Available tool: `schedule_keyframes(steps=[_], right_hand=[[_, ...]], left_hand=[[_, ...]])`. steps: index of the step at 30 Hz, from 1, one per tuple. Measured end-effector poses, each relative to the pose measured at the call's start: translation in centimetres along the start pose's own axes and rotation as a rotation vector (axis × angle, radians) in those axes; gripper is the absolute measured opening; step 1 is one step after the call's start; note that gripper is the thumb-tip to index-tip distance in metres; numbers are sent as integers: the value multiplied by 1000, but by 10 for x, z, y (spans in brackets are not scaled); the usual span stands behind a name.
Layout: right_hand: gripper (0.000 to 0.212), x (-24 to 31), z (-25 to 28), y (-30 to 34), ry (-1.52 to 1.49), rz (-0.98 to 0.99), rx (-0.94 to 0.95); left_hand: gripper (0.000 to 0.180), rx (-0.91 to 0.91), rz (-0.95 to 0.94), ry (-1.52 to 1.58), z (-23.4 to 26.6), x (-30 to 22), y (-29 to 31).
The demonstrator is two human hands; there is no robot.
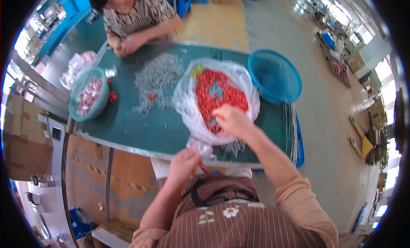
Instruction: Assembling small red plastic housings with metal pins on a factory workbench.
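Observation:
My right hand (232, 120) reaches over the near rim of a large clear plastic bag (188, 109). Its fingers are bent together at a heap of small red plastic pieces (232, 97); whatever they pinch is hidden. Some grey pieces (216, 91) lie among the red ones. Closer to my body, at the table's front edge, my left hand (184, 164) is closed. A small clear plastic bag (200, 146) shows at its fingers, resting against the edge.
Left of the large bag, grey screws or similar pins (159, 79) lie spread on the green table (124, 128). A green basket (73, 100) holds small packets. A blue basket (279, 96) stands at the right corner. Across the table sits another person (143, 17), arms on the edge.

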State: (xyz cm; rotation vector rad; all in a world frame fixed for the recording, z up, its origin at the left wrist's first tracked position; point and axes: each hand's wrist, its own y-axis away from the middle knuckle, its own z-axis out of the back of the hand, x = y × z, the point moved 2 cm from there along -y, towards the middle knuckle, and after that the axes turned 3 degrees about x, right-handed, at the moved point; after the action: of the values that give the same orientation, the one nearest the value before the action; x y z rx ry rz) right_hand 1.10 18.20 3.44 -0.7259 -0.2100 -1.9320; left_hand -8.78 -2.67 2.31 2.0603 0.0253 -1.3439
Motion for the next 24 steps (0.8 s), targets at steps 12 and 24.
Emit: schedule_keyframes(steps=[12,24], right_hand=[[9,-51,-70,-1,478,-137,41],[15,-61,-64,2,490,-179,147]], left_hand=[[15,43,-6,-37,-13,-3,8],[13,6,-83,-67,-16,-3,-2]])
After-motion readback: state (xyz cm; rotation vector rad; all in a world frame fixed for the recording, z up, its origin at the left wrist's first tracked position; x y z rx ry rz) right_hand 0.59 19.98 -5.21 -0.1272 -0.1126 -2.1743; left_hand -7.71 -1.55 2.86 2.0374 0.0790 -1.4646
